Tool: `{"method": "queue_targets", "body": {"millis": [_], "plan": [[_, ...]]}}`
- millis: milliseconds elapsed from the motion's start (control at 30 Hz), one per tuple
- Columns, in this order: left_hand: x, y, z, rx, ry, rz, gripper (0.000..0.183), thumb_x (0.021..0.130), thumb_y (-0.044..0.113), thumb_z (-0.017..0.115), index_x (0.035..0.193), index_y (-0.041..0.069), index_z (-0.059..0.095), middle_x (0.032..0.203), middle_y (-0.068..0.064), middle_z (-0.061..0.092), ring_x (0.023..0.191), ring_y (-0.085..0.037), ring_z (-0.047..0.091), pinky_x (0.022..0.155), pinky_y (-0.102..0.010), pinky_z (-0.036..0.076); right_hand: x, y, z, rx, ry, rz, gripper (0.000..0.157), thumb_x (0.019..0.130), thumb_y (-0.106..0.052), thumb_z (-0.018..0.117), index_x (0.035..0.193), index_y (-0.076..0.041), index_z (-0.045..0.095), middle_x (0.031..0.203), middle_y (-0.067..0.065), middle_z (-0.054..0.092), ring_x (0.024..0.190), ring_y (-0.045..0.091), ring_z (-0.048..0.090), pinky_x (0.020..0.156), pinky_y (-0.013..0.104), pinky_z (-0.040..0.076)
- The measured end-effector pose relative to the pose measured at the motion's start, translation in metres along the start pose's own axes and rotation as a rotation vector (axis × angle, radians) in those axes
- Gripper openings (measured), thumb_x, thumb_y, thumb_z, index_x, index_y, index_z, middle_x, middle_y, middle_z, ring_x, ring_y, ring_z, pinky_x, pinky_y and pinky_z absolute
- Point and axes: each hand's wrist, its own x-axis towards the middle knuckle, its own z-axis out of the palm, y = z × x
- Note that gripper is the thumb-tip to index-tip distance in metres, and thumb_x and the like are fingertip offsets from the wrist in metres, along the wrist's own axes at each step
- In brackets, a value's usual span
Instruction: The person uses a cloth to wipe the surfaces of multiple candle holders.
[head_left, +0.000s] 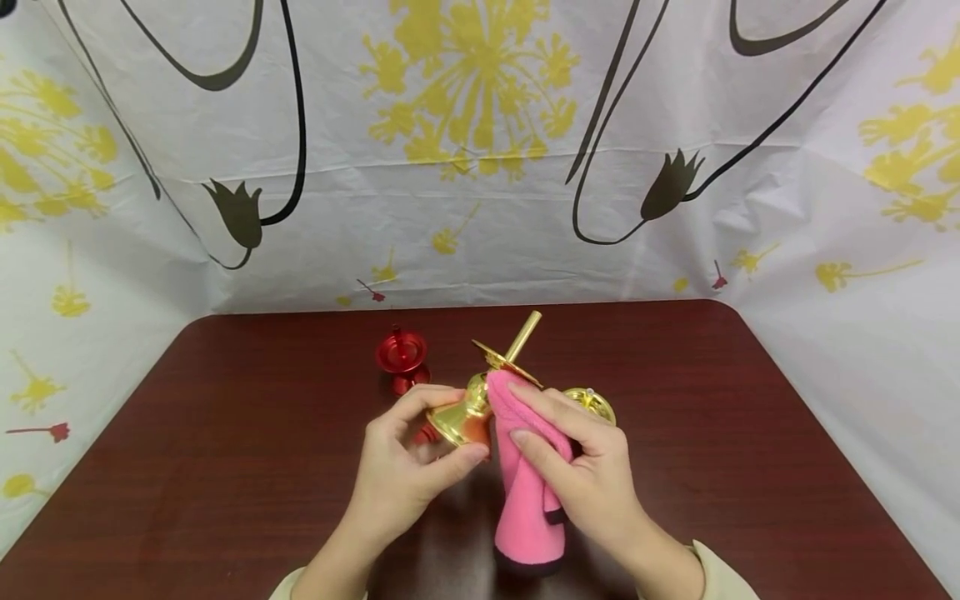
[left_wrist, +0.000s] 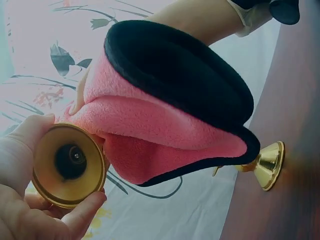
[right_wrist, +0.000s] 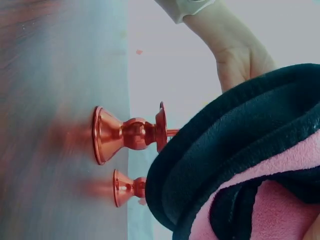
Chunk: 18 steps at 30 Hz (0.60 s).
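Note:
My left hand (head_left: pixel 397 471) grips a shiny gold candlestick (head_left: pixel 452 421) by its flared base, thumb below and fingers above. The candlestick tilts, so its round plate and thin top tube point up and right. In the left wrist view the hollow underside of its base (left_wrist: pixel 47 162) faces the camera. My right hand (head_left: pixel 596 467) pinches a pink fleece cloth (head_left: pixel 531 525) with a black edge. The cloth's upper end lies against the candlestick's neck, just under the plate, and hides part of it. Its lower end hangs as a wide, open fold.
A red candlestick (head_left: pixel 401 354) stands on the dark wooden table (head_left: pixel 247 450) behind my left hand. Another red candlestick (head_left: pixel 426 433) is mostly hidden by that hand. Behind my right hand stands a second gold candlestick (head_left: pixel 592 403). A patterned white cloth (head_left: pixel 480 250) hangs around the table.

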Motion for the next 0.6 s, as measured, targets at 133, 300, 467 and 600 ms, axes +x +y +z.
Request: {"method": "queue_targets", "body": {"millis": [133, 300, 467, 600], "plan": [[0.000, 0.001, 0.000, -0.005, 0.013, 0.027, 0.040, 0.077, -0.008, 0.078, 0.113, -0.008, 0.062, 0.111, -0.006, 0.065, 0.092, -0.013, 0.066, 0.072, -0.034, 0.062, 0.000, 0.002, 0.001, 0.040, 0.027, -0.044, 0.042, 0.082, 0.010, 0.071, 0.123, 0.001, 0.068, 0.089, 0.011, 0.066, 0.073, 0.009, 0.057, 0.049, 0.020, 0.047], [0.000, 0.004, -0.003, -0.030, 0.055, 0.038, 0.037, 0.078, -0.008, 0.076, 0.111, -0.011, 0.062, 0.109, -0.003, 0.066, 0.090, -0.012, 0.066, 0.073, -0.028, 0.061, 0.002, 0.005, -0.002, 0.028, 0.046, -0.016, 0.043, 0.078, 0.013, 0.072, 0.119, 0.000, 0.071, 0.092, 0.005, 0.068, 0.079, 0.010, 0.058, 0.057, 0.020, 0.050], [0.000, 0.005, -0.006, -0.093, 0.041, 0.059, 0.032, 0.081, -0.003, 0.075, 0.112, 0.000, 0.066, 0.111, -0.005, 0.065, 0.093, -0.014, 0.066, 0.075, -0.029, 0.061, 0.002, 0.008, -0.004, -0.020, 0.052, 0.091, 0.042, 0.078, 0.012, 0.074, 0.117, -0.003, 0.072, 0.102, -0.004, 0.072, 0.083, 0.007, 0.061, 0.063, 0.020, 0.053], [-0.001, 0.004, -0.005, -0.122, -0.022, 0.077, 0.035, 0.081, -0.001, 0.076, 0.114, 0.001, 0.065, 0.113, -0.005, 0.065, 0.097, -0.014, 0.065, 0.079, -0.027, 0.060, 0.003, 0.010, -0.003, 0.037, 0.059, 0.177, 0.037, 0.081, 0.011, 0.072, 0.115, -0.002, 0.073, 0.096, -0.009, 0.073, 0.073, 0.004, 0.064, 0.057, 0.021, 0.055]]}}
